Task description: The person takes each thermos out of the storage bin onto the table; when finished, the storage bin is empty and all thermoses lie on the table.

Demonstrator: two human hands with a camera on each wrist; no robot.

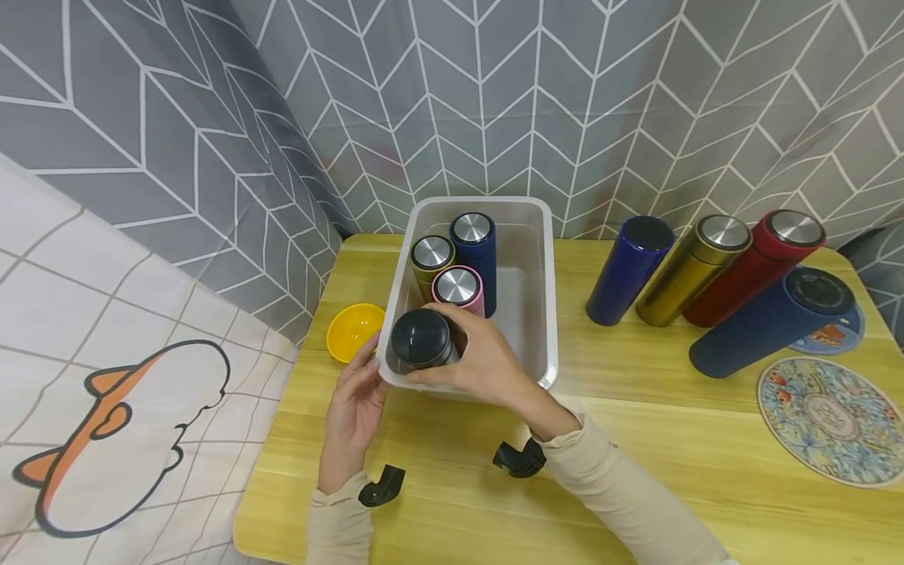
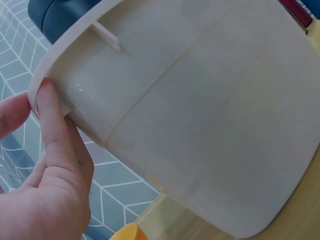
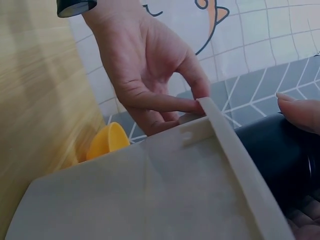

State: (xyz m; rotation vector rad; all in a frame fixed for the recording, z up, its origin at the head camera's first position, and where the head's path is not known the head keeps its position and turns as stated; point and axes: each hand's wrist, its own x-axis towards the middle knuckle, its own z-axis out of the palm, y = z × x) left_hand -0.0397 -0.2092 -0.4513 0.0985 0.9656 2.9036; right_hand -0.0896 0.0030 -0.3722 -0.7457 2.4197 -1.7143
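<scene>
My right hand (image 1: pixel 480 357) grips a dark bottle with a black lid (image 1: pixel 421 337) at the near left corner of the light grey bin (image 1: pixel 548 314). Fingers and thumb curl round its upper part; its lower part is hidden. Behind it, inside the bin, stand a pink bottle (image 1: pixel 459 287), a gold bottle (image 1: pixel 432 255) and a blue bottle (image 1: pixel 475 235). With thumb and fingers my left hand (image 2: pixel 55 170) pinches the bin's rim (image 2: pixel 60 42) at the same corner. In the right wrist view the dark bottle (image 3: pixel 275 150) lies beyond the rim (image 3: pixel 240 165), near my right thumb.
A yellow bowl (image 1: pixel 349 333) sits left of the bin. On the right side of the table (image 1: pixel 452 486) stand a purple bottle (image 1: pixel 628 271), a gold one (image 1: pixel 692 271), a red one (image 1: pixel 752 267) and a large blue one (image 1: pixel 770 322), near a round patterned mat (image 1: pixel 833 421).
</scene>
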